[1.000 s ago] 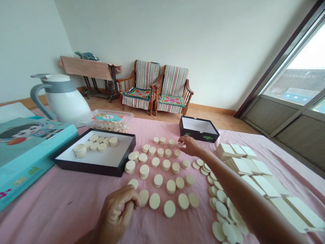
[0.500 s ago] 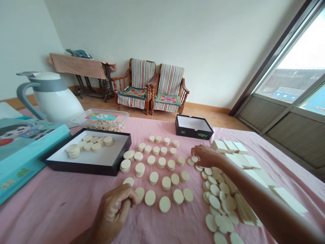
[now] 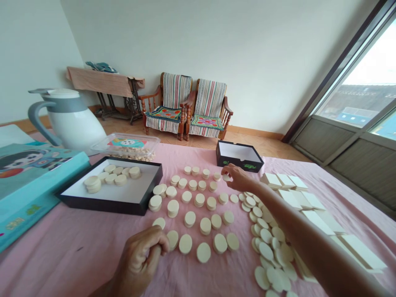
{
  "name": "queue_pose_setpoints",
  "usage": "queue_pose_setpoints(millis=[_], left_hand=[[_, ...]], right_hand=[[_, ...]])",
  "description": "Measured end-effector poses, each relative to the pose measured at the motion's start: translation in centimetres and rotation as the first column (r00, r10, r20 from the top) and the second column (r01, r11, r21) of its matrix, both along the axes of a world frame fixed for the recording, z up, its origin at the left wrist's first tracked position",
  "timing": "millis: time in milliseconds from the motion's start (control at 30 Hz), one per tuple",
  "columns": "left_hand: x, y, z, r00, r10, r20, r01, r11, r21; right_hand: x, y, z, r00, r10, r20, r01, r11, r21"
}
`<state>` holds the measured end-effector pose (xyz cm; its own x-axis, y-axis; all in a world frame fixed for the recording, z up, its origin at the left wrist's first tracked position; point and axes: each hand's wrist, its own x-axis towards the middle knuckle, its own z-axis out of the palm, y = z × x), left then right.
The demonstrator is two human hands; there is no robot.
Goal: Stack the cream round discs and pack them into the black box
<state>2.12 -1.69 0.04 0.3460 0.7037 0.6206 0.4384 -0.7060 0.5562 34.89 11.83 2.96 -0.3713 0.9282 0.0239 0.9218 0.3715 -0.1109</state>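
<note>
Between the fingertips of my right hand (image 3: pixel 237 177) is a pale round wooden disc (image 3: pixel 226 178), held just beside the far right end of the rows of discs. My left hand (image 3: pixel 140 258) rests closed on the pink cloth, its curled fingers close to a disc (image 3: pixel 172 239) in the nearest row; whether it holds anything is hidden. Short stacks of discs (image 3: pixel 199 200) stand in several rows between the hands. A loose heap of discs (image 3: pixel 266 236) spreads below my right forearm.
A black tray (image 3: pixel 102 205) holding stacked discs lies left, near a clear plastic box (image 3: pixel 148 145), a white jug (image 3: pixel 74 123) and a turquoise box (image 3: pixel 40 185). A smaller black box (image 3: pixel 239 165) stands at the back. Square pale tiles (image 3: pixel 309 201) are piled right.
My right hand has moved from the heap's far edge, away from me and slightly left, carrying a disc. My left hand stays in place. The view has shifted slightly.
</note>
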Motion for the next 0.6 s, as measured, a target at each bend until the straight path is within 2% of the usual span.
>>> queue_pose_setpoints(millis=[133, 433, 533, 600], left_hand=[[0.0, 0.0, 0.1, 1.000, 0.008, 0.011, -0.008, 1.000, 0.001], [-0.1, 0.0, -0.2, 1.000, 0.001, 0.011, -0.001, 1.000, -0.012], [-0.1, 0.0, -0.2, 1.000, -0.002, 0.016, 0.002, 1.000, -0.006], [-0.1, 0.1, -0.2, 1.000, -0.002, 0.017, 0.002, 1.000, -0.008]], right_hand=[[-0.3, 1.7, -0.8, 0.999, -0.008, -0.032, 0.010, 0.999, 0.043], [2.4, 2.6, -3.0, 0.998, 0.037, -0.047, -0.039, 0.998, -0.055], [2.4, 2.3, -3.1, 0.998, 0.042, -0.053, -0.046, 0.996, -0.073], [2.4, 1.8, -2.5, 0.998, 0.031, -0.062, -0.035, 0.997, -0.064]])
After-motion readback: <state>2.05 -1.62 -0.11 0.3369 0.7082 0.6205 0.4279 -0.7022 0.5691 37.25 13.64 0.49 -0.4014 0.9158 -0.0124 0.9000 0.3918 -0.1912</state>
